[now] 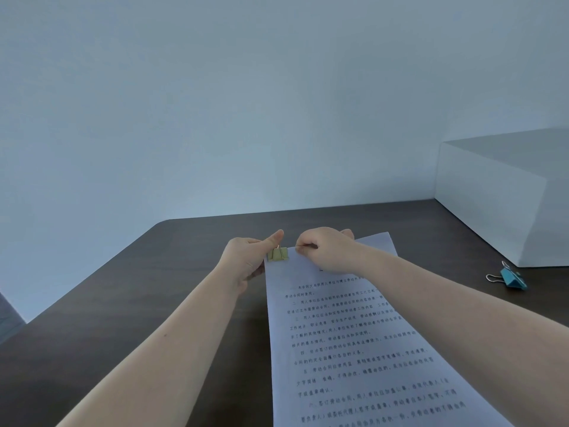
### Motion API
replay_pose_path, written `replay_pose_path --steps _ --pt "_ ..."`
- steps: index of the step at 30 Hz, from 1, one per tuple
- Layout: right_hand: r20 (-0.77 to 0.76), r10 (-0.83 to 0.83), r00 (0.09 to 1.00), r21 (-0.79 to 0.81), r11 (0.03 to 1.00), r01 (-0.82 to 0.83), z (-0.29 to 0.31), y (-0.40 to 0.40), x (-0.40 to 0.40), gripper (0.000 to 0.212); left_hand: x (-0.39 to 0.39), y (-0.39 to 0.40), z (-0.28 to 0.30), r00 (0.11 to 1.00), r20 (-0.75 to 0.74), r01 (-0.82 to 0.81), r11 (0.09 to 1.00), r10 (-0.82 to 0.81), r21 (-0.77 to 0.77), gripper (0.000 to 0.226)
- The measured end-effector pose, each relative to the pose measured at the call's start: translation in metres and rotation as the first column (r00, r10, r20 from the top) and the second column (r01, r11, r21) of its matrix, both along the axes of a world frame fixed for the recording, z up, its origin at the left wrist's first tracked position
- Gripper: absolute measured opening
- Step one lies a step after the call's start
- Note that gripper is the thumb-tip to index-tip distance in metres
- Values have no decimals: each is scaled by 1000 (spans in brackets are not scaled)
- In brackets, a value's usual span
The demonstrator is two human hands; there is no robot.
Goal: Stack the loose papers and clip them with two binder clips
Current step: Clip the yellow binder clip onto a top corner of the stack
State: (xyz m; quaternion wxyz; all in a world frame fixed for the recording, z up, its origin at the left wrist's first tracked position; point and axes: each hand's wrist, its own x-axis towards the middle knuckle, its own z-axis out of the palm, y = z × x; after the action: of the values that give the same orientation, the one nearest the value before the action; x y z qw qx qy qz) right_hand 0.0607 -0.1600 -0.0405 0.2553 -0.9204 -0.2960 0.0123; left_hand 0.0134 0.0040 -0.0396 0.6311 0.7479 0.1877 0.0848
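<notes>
A stack of printed white papers [354, 343] lies on the dark table, running from the bottom edge up to my hands. A yellow binder clip [278, 254] sits clamped on the stack's top left corner. My left hand [246, 257] grips that corner and the clip, thumb raised above it. My right hand [323, 251] rests curled on the top edge just right of the clip, pinching something thin that looks like a clip's wire handle. A blue binder clip [511, 278] lies loose on the table at the far right.
A large white box [492, 195] stands at the back right of the dark table [154, 303]. A pale wall rises behind the table. The table's rounded left corner lies beyond my left arm.
</notes>
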Motion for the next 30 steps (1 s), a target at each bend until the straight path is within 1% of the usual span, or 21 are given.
replay_pose_path --steps 1,3,5,7,9,11,14,17,19,20,23,24,25,27,29,30 --pt "-11 7 1000 2 1000 -7 0 -2 0 26 0 0 0 1000 -15 10 999 -9 33 50" --pt "-28 18 999 2 1000 -18 0 -5 0 25 -2 0 -2 1000 -13 23 985 -21 171 46" --pt "-40 15 999 18 1000 -15 1 -9 -1 25 -6 0 -4 995 63 58 962 -78 267 35" --pt "-42 11 999 43 999 -9 4 -12 -1 24 -10 0 -4 974 119 152 946 -193 286 27" --pt "-36 2 999 66 998 1 5 -12 0 24 -11 1 -6 952 126 218 909 -277 355 18" --pt "-29 -7 1000 72 997 9 5 -13 1 24 -9 2 -6 947 131 215 882 -293 419 15" --pt "-23 -10 1000 63 998 11 3 -14 0 24 -9 0 -5 936 117 250 861 -332 443 14" --pt "-19 -19 1000 63 998 20 2 -15 0 24 -9 -1 -7 926 143 272 881 -349 387 12" --pt "-21 -21 1000 59 998 22 2 -16 -1 24 -12 -3 -6 933 129 290 914 -336 284 14" --pt "-18 -18 1000 53 998 19 3 -16 -1 24 -14 -4 -4 940 103 299 932 -324 202 19" --pt "-18 -14 1000 39 999 15 4 -16 -2 25 -16 -5 5 963 -23 267 962 -269 -49 57" --pt "-19 -16 1000 38 999 16 5 -15 -2 25 -15 -6 7 968 -45 241 966 -246 -98 63" --pt "-20 -17 1000 35 999 18 5 -15 -2 25 -13 -7 8 972 -57 219 969 -227 -117 63" --pt "-27 -23 999 30 999 24 5 -14 -3 25 -11 -11 8 972 -72 214 972 -222 -100 46" --pt "-38 -31 999 27 999 32 4 -13 -5 26 -11 -11 7 961 -97 252 964 -260 -88 32" --pt "-38 -32 999 20 999 33 4 -12 -6 27 -12 -9 7 948 -111 289 954 -297 -80 31"
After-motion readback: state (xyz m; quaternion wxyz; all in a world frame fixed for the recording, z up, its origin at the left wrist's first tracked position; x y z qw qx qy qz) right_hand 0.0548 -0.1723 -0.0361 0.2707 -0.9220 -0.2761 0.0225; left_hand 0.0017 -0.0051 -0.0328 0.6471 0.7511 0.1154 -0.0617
